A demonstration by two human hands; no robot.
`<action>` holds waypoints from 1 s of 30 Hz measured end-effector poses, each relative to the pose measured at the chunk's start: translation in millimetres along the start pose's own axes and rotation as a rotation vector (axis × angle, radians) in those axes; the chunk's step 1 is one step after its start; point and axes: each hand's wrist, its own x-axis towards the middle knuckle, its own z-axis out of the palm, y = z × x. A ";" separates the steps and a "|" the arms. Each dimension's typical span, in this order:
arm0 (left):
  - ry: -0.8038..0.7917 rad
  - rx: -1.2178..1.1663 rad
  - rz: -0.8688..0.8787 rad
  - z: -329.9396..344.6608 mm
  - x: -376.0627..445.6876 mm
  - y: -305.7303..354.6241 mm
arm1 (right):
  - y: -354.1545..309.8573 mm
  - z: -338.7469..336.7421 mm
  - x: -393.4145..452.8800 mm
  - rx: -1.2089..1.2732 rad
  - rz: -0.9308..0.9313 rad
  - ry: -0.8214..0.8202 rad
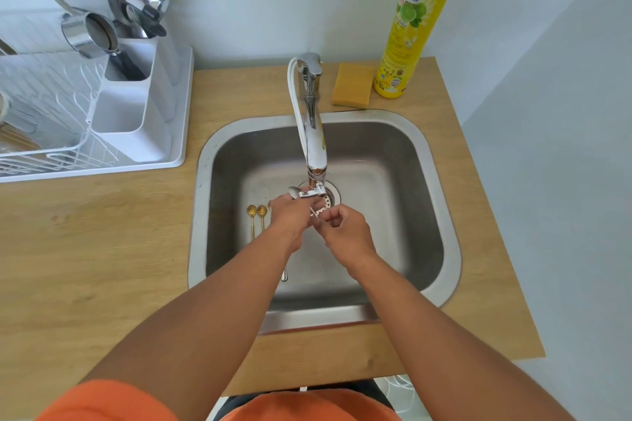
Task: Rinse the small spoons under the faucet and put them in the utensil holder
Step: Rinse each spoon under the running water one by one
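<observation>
Both hands are over the steel sink [403, 161], right below the faucet [313, 126] spout. A small silver spoon [294, 191] is held between them: my left hand [290, 215] grips it near the bowl, which pokes out by the spout, and my right hand [345, 229] pinches its handle. Two small gold spoons [256, 215] lie side by side on the sink floor just left of my left hand. Another silver handle end [284, 275] shows under my left forearm. The white utensil holder [136, 102] stands in the dish rack at the left, with cutlery in its back compartment.
A white wire dish rack [44, 133] on a tray fills the left counter, with a steel cup and a strainer by the holder. A yellow sponge [354, 85] and a tall dish soap bottle [410, 27] stand behind the sink. The drain strainer [330, 200] lies under the spout.
</observation>
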 end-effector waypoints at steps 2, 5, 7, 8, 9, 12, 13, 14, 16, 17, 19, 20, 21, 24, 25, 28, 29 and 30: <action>0.024 -0.091 -0.045 0.3 1.5 6.2 | 6.0 -2.7 -2.8 0.008 0.010 0.014; 0.058 -0.129 -0.092 -5.6 2.5 14.4 | 9.5 -5.5 -5.1 0.003 0.006 0.026; 0.033 -0.109 -0.101 -8.8 0.9 13.0 | 6.4 -3.6 -4.2 0.019 0.013 0.021; 0.004 -0.105 -0.105 -9.9 -0.9 11.2 | 3.4 -1.4 -3.2 0.026 0.017 0.019; -0.029 -0.104 -0.109 -11.0 -2.6 8.2 | 0.0 1.0 -1.7 0.029 0.019 0.018; -0.123 -0.063 -0.109 -13.4 -6.0 -3.2 | -12.1 7.8 5.3 0.008 -0.012 0.005; -0.140 -0.060 -0.109 -14.7 -7.1 -6.0 | -16.7 9.4 7.5 -0.008 -0.031 -0.001; -0.145 -0.077 -0.110 -16.0 -8.6 -7.4 | -21.2 10.8 9.3 -0.024 -0.044 -0.008; -0.135 -0.117 -0.110 -18.2 -10.0 -7.6 | -27.5 13.1 11.3 -0.030 -0.030 -0.020; -0.127 -0.127 -0.111 -19.0 -9.5 -7.2 | -28.8 13.9 11.9 -0.017 -0.004 -0.028; -0.104 -0.135 -0.114 -19.9 -6.4 -6.9 | -29.3 14.0 11.1 0.030 0.059 -0.061; -0.086 -0.146 -0.112 -19.9 -4.2 -6.9 | -28.7 13.2 10.0 0.071 0.089 -0.087; -0.063 -0.163 -0.108 -19.8 -2.4 -6.6 | -27.8 11.7 8.6 0.113 0.114 -0.118; 0.027 -0.208 -0.081 -18.8 4.6 -2.5 | -23.8 7.3 5.4 0.172 0.146 -0.225; 0.048 -0.204 -0.073 -19.0 6.4 -1.4 | -22.9 6.5 4.6 0.175 0.144 -0.253; 0.049 -0.099 -0.083 -19.2 7.5 -2.3 | -23.9 8.7 7.5 0.175 0.133 -0.284; 0.028 -0.051 -0.099 -18.8 5.8 -3.7 | -25.5 10.2 9.7 0.174 0.133 -0.282; 0.007 -0.019 -0.117 -18.3 4.0 -5.9 | -27.0 11.9 12.1 0.168 0.135 -0.280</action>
